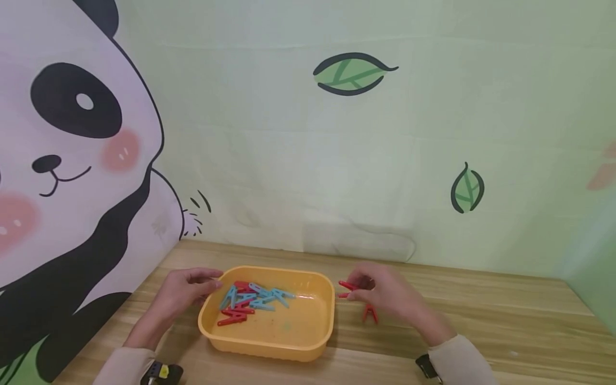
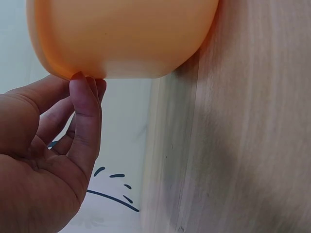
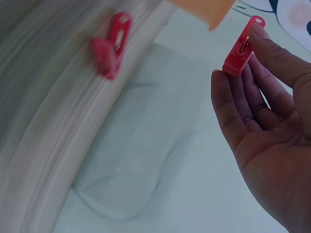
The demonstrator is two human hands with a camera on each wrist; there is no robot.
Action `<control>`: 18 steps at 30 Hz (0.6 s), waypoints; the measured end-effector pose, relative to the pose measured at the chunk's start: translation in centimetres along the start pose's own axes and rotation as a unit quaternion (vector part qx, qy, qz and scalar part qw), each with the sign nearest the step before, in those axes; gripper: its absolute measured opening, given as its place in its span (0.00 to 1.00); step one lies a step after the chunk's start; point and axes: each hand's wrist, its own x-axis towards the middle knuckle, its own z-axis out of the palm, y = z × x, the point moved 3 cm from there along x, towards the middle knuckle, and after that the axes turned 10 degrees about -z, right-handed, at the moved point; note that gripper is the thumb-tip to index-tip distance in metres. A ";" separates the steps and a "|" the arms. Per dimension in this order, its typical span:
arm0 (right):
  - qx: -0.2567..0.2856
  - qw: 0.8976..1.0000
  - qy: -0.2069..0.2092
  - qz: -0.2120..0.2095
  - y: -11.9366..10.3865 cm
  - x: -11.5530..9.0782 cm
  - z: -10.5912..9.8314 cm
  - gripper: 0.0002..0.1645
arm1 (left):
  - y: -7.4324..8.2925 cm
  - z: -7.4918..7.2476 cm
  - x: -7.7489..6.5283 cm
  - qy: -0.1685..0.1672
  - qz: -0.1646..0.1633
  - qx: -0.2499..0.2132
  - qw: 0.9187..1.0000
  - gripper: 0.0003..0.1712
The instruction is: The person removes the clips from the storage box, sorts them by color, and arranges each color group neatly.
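Observation:
A yellow plastic basin (image 1: 269, 350) stands on the wooden table, with several red and light-blue clothespins (image 1: 262, 305) heaped in its left and middle part. My left hand (image 1: 185, 291) pinches the basin's left rim; the left wrist view shows the fingertips against the rim (image 2: 63, 73). To the right of the basin, my right hand (image 1: 380, 291) holds a red clothespin (image 3: 243, 48) between thumb and fingers, just off the basin's right wall. Another red clothespin (image 1: 370, 314) lies on the table below that hand.
Wooden table top (image 1: 505, 315) stretches to the right of the basin. Behind it hangs a pale green backdrop (image 1: 269, 160) with printed leaves, and a large printed panda (image 1: 96, 176) covers the left side.

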 end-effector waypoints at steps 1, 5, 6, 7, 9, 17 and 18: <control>-0.006 1.000 0.000 0.001 0.3 -0.2 -0.2 0.09 | 0.0 0.0 0.0 0.000 -0.002 0.001 1.000 0.20; -0.015 1.000 -0.004 0.005 1.2 -1.0 -0.8 0.09 | 0.0 -0.1 0.1 -0.002 0.001 -0.001 1.000 0.21; -0.013 1.000 -0.004 0.004 1.4 -1.2 -0.9 0.09 | 0.0 -0.1 0.1 -0.003 0.001 -0.002 1.000 0.21; -0.012 1.000 -0.005 0.002 1.6 -1.4 -1.0 0.09 | 0.0 -0.2 0.1 -0.004 0.001 -0.003 1.000 0.21; -0.009 1.000 -0.005 0.001 2.0 -1.7 -1.1 0.09 | 0.0 -0.2 0.1 -0.004 0.001 -0.004 1.000 0.21; -0.022 1.000 -0.016 0.011 3.7 -3.1 -1.9 0.09 | 0.1 -0.1 0.0 -0.004 0.004 -0.005 1.000 0.21; -0.022 1.000 -0.019 0.011 3.9 -3.3 -2.0 0.09 | 0.1 -0.1 0.0 -0.004 0.002 -0.004 1.000 0.20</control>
